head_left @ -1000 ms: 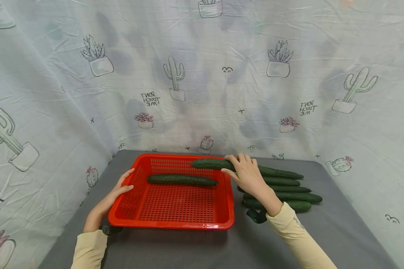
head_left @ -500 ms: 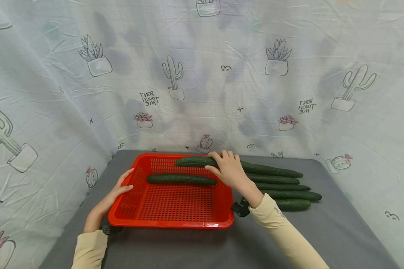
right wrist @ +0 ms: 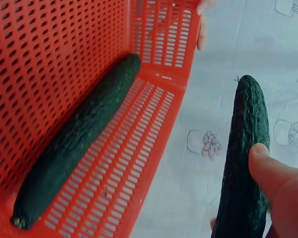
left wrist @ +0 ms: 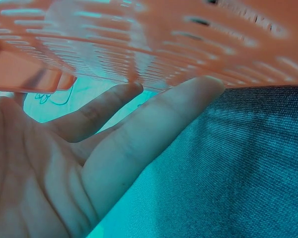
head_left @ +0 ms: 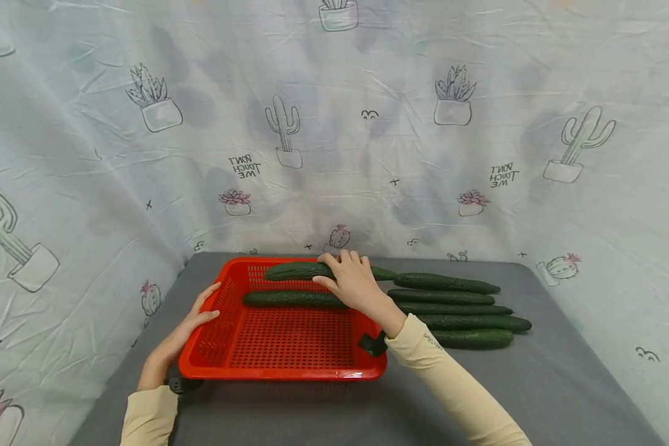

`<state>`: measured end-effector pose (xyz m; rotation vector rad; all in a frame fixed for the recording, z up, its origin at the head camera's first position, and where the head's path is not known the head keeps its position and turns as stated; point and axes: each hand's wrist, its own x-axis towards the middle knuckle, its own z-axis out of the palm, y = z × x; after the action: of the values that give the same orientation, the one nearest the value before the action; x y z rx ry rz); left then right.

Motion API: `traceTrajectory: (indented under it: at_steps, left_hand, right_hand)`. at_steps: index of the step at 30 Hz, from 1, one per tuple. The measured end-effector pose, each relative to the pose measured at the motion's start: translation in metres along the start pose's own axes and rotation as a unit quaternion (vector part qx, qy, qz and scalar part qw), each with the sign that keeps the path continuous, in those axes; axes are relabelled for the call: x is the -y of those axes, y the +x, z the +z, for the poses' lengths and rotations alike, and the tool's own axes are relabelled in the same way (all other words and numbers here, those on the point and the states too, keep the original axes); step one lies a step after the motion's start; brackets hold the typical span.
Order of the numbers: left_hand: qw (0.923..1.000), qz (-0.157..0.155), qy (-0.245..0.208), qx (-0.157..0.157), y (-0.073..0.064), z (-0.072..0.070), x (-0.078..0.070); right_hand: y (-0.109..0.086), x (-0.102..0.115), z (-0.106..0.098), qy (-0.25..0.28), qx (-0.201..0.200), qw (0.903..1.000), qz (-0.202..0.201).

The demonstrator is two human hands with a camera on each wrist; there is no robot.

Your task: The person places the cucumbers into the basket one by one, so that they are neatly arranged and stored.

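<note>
My right hand (head_left: 357, 284) holds a cucumber (head_left: 295, 271) level above the back of a red plastic basket (head_left: 284, 372), thumb on the near side and fingers over it. In the right wrist view the thumb presses on the held cucumber (right wrist: 246, 148), which appears outside the basket's long wall. Another cucumber (right wrist: 79, 139) lies inside, along the back wall, partly covered by my hand in the head view. My left hand (head_left: 186, 322) grips the basket's left rim. The left wrist view shows its long fingers (left wrist: 139, 144) extended under the perforated side wall (left wrist: 154, 54).
Several cucumbers (head_left: 463, 322) lie side by side on the grey tablecloth (head_left: 541, 384), right of the basket. A white curtain (head_left: 334, 155) printed with potted cacti hangs behind and at both sides. A black wrist camera (head_left: 372, 344) sits under my right wrist.
My right hand has carried the cucumber leftward, from over the basket's right end to farther over its back. More of the table's cucumbers show now. My left hand keeps its place.
</note>
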<state>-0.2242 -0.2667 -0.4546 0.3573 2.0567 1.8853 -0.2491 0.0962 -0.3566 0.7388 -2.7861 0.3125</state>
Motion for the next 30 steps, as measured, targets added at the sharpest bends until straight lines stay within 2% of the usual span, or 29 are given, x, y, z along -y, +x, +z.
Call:
traceTrajectory:
  at_steps: [13, 24, 30]
  left_hand:
    - [0.9999, -0.011, 0.008, -0.010, 0.000, -0.001, -0.002]
    - [0.9999, -0.010, -0.002, -0.009, 0.000, 0.000, 0.000]
    - [0.9998, -0.004, 0.018, -0.013, 0.001, 0.000, -0.002]
  right_hand:
    - [0.021, 0.029, 0.019, -0.017, 0.008, 0.9998, 0.004]
    - [0.031, 0.038, 0.043, -0.030, 0.040, 0.9986, 0.016]
    - [0.039, 0.040, 0.058, -0.044, 0.062, 0.9966, 0.032]
